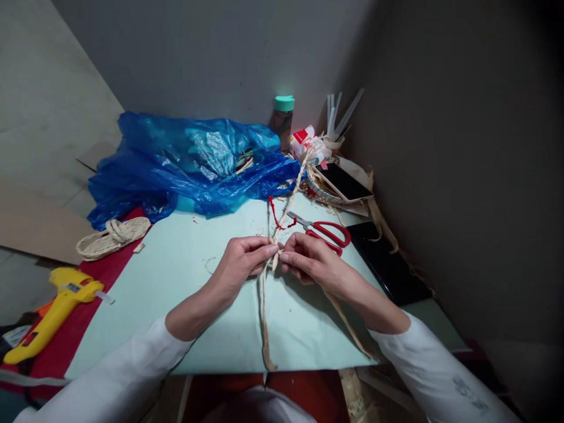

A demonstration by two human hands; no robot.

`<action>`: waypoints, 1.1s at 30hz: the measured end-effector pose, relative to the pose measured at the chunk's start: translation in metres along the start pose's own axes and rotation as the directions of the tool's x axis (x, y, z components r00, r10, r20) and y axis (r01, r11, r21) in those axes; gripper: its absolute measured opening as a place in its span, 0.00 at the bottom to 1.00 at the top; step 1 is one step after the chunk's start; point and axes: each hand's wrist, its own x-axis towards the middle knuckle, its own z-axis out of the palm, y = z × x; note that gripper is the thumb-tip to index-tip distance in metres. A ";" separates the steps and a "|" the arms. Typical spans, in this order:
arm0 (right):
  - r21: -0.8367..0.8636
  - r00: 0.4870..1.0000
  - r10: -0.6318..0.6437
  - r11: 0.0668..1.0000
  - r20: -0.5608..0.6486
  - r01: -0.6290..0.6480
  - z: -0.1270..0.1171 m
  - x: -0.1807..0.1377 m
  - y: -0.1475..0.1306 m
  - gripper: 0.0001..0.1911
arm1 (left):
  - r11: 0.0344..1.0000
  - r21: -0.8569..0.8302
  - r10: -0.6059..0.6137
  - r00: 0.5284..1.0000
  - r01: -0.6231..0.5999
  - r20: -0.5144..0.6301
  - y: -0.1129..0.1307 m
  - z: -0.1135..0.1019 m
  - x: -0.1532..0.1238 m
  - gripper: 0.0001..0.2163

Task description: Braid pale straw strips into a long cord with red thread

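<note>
A pale braid point(291, 202) of dried plant fibre runs from the back of the table toward me. At its near end my left hand point(249, 257) pinches the strands between thumb and fingers. Close beside it, my right hand point(308, 258) is closed on a strand at the same spot. One loose strand point(265, 317) hangs down to the table's front edge, and another strand point(348, 323) trails out below my right hand. A red cord point(277, 222) lies against the braid. Red-handled scissors point(324, 230) rest just beyond my right hand.
A blue plastic bag point(189, 164) is heaped at the back left. On the left lie a woven slipper-shaped piece point(113, 238) and a yellow glue gun point(57, 308). A phone point(346, 182) tops a basket point(324, 194); a dark tablet-like slab point(388, 264) lies right. A green-lidded jar point(283, 117) stands behind.
</note>
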 end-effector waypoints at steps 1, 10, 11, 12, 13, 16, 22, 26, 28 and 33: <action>-0.029 1.000 0.001 1.000 0.003 -0.001 0.001 -0.001 -0.001 0.15 | 1.000 0.009 0.000 1.000 0.000 -0.012 -0.002 -0.001 0.001 0.11; -0.512 0.989 -0.137 0.854 -0.045 0.095 0.008 -0.014 -0.009 0.16 | 0.999 -0.001 -0.036 0.999 0.036 -0.013 -0.003 -0.003 0.006 0.12; -0.557 0.986 -0.159 0.824 -0.050 0.104 0.009 -0.016 -0.008 0.17 | 0.999 -0.003 -0.038 0.999 0.038 -0.007 -0.003 -0.003 0.006 0.12; -0.591 0.983 -0.177 0.799 -0.056 0.111 0.011 -0.017 -0.007 0.17 | 0.999 -0.007 -0.043 0.999 0.043 0.001 -0.003 -0.004 0.007 0.12; -0.618 0.980 -0.190 0.779 -0.064 0.110 0.012 -0.018 -0.005 0.17 | 0.999 -0.013 -0.050 0.999 0.050 0.010 -0.004 -0.004 0.007 0.12; -0.687 0.974 -0.204 0.722 -0.095 0.084 0.015 -0.021 -0.003 0.17 | 0.996 -0.033 -0.078 0.996 0.079 0.041 -0.007 -0.006 0.009 0.13; -0.760 0.966 -0.207 0.650 -0.157 0.016 0.020 -0.027 -0.006 0.15 | 0.996 -0.039 -0.083 0.995 0.085 0.062 -0.006 -0.006 0.008 0.12; -0.808 0.949 -0.217 0.585 -0.228 -0.060 0.026 -0.027 -0.006 0.12 | 0.996 -0.036 -0.080 0.995 0.082 0.053 -0.003 -0.003 0.006 0.11; -0.845 0.946 -0.209 0.525 -0.247 -0.104 0.027 -0.025 -0.006 0.11 | 0.996 -0.030 -0.078 0.995 0.080 0.062 -0.005 -0.004 0.007 0.10; -0.881 0.968 -0.135 0.454 -0.213 -0.131 0.021 -0.020 -0.017 0.10 | 0.999 -0.017 -0.039 0.997 0.040 0.061 -0.012 -0.010 0.014 0.11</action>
